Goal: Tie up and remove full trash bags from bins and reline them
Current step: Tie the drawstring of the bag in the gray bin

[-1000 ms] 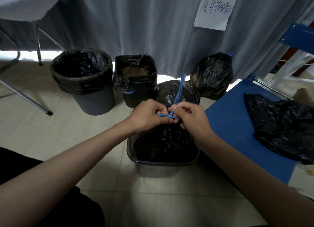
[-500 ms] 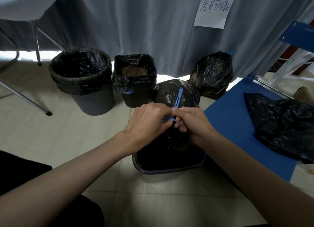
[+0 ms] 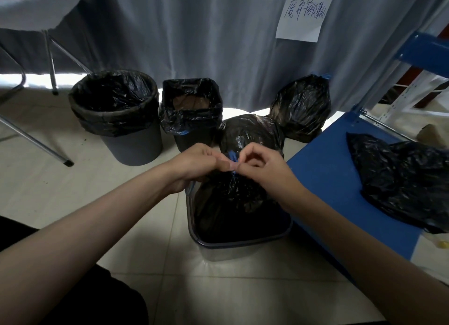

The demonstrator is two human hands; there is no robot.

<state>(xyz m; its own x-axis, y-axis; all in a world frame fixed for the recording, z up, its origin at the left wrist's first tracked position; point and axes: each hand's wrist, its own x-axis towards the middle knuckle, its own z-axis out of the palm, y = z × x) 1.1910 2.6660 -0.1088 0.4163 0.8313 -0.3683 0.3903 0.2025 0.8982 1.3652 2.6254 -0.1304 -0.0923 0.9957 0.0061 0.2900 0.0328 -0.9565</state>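
white paper sign (image 3: 303, 15) on curtain (image 3: 194, 33) — handwritten characters (illegible)

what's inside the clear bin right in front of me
A black trash bag fills the clear bin; both hands pinch its blue drawstring at the gathered neck. The bag's contents are hidden.

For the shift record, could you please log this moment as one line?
step: tying bag | left hand: pinches blue drawstring | right hand: pinches drawstring | black trash bag: in square bin

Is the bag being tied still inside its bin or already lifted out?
Still in. The bag sits inside the clear bin, its gathered neck rising above the rim, where the left hand and right hand pinch the blue drawstring.
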